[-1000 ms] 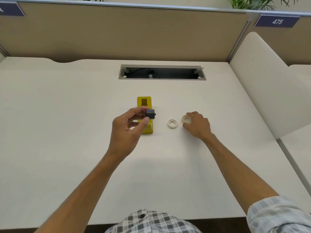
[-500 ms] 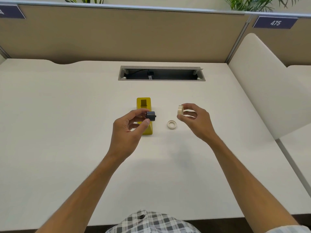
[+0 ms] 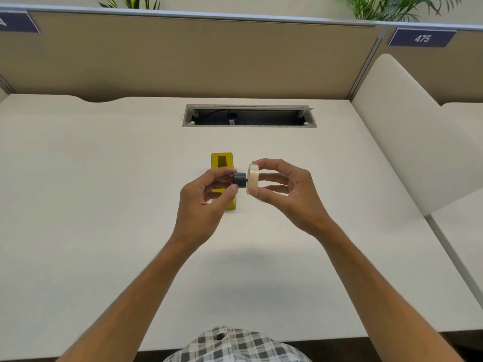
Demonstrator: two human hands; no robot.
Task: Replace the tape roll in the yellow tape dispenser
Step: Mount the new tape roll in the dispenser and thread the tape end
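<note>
A pale desk (image 3: 104, 205) is carrying a yellow tape dispenser (image 3: 222, 163) lying flat near its middle, while a recessed grey cable tray (image 3: 249, 116) is sitting open farther back, toward the partition.

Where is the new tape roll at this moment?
In the head view, right of centre: the tape roll is pinched in the right hand, beside the dark spool in the left hand.

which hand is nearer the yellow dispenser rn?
Left. The left hand holds the dark spindle directly over the dispenser; the right hand holds the tape roll off to its right.
</note>
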